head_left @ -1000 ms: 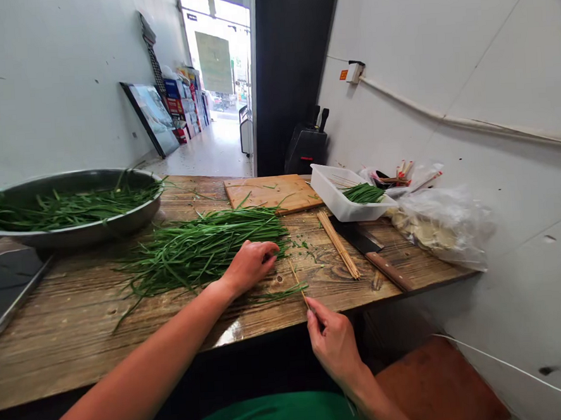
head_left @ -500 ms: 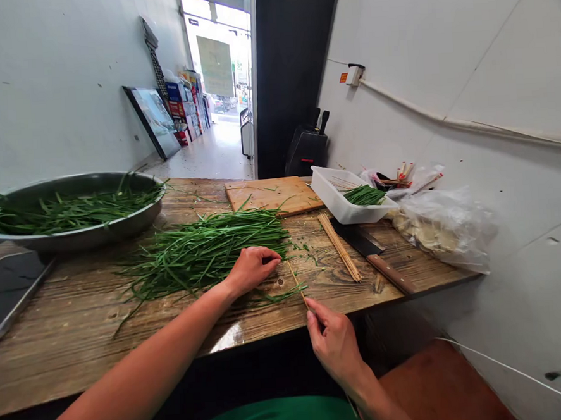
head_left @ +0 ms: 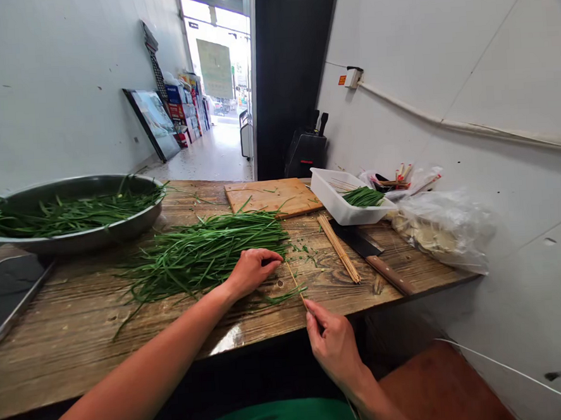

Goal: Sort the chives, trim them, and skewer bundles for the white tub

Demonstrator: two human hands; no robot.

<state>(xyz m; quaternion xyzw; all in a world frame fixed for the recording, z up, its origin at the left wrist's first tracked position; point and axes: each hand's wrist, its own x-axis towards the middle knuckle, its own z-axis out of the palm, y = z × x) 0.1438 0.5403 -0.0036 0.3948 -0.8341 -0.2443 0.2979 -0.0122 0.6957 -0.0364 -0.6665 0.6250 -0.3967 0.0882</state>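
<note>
My right hand (head_left: 334, 333) is closed on a thin bamboo skewer (head_left: 295, 281) that slants up and away over the table's front part. At the skewer's far tip my left hand (head_left: 252, 270) makes a pinch; what lies between its fingertips is too small to make out. A few green chive blades (head_left: 277, 298) hang across the skewer's lower half and run left under my left wrist. Behind and left of that hand a large heap of garlic chives (head_left: 202, 253) lies on the wooden table (head_left: 141, 345), trimmed ends to the right.
A metal basin (head_left: 120, 235) of chives stands left, a phone (head_left: 10, 296) before it. Rightward lie a cutting board (head_left: 270, 196), a skewer bundle (head_left: 339, 249), a cleaver (head_left: 389, 273), a white plastic tub (head_left: 357, 215) with chives and a plastic bag (head_left: 443, 232).
Very little differs. My left hand's fingertips and the skewer's tip are slightly closer together. The view has shifted a touch; the right hand keeps its hold.
</note>
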